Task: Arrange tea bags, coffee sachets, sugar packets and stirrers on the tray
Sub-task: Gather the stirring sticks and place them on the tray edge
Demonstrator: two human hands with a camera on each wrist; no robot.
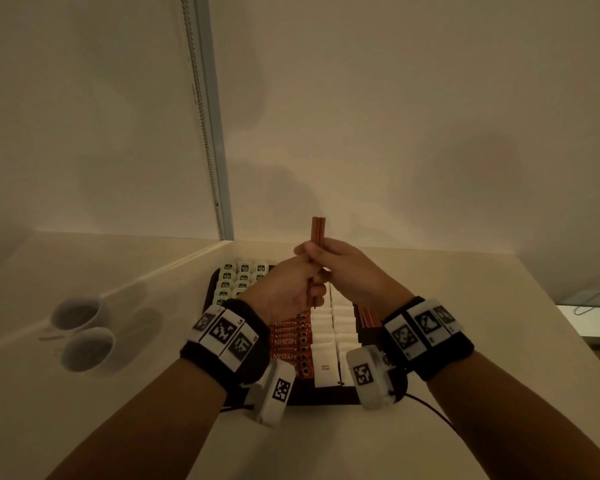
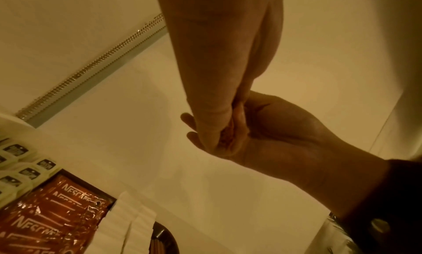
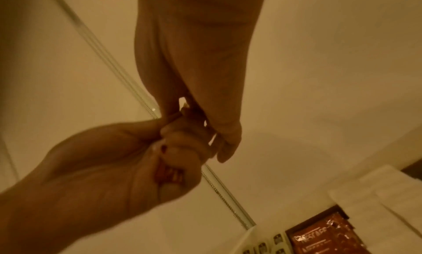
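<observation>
A bundle of orange-brown stirrers [image 1: 318, 231] stands upright above the dark tray [image 1: 317, 398]. My left hand [image 1: 300, 289] grips its lower part, and my right hand [image 1: 328, 263] grips it just above; the two hands touch. In the right wrist view, the stirrers' ends [image 3: 169, 175] show inside the left fist. The tray holds white creamer cups [image 1: 243, 276] at the back left, red Nescafe sachets [image 1: 289, 338], two rows of white sugar packets [image 1: 327, 342], and more stirrers [image 1: 369, 317] along its right side.
Two white cups [image 1: 84, 329] sit on saucers on the pale counter, left of the tray. A wall with a bead chain [image 1: 201, 109] rises right behind. A black cable [image 1: 433, 412] trails to the right of the tray.
</observation>
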